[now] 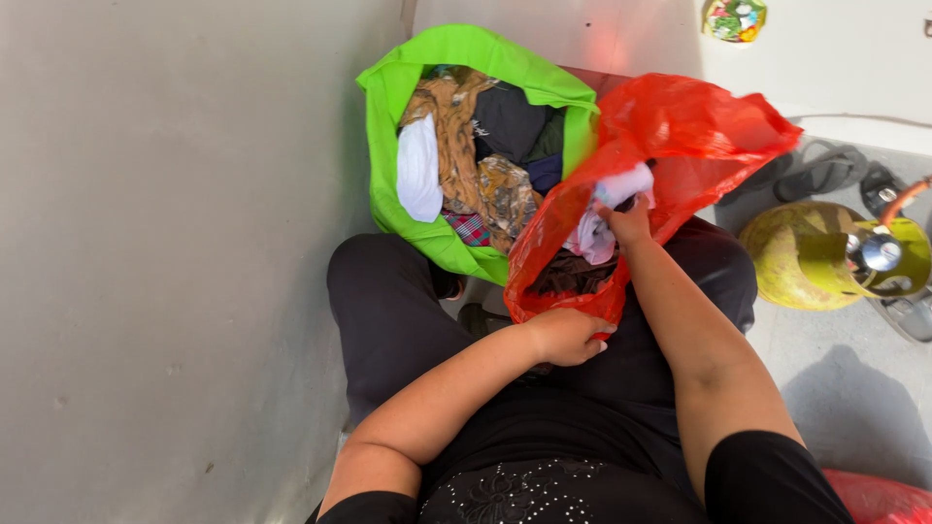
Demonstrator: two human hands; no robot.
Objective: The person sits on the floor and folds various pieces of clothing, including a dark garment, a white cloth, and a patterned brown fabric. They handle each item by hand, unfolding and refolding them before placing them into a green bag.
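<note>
A red plastic bag (680,136) rests open on my lap, holding light and dark clothes. My left hand (566,337) grips the bag's near rim at its lower edge. Inside the bag's mouth, my right hand (629,221) is closed on a white and pale pink piece of cloth (607,209). Just beyond it stands a bright green bag (456,53), open and stuffed with several garments: brown patterned, white, dark and plaid pieces.
A grey wall (175,243) fills the left side. A green gas cylinder (825,254) with an orange hose lies at the right, next to sandals (825,170) on the floor. Another red bag (879,497) shows at the bottom right corner.
</note>
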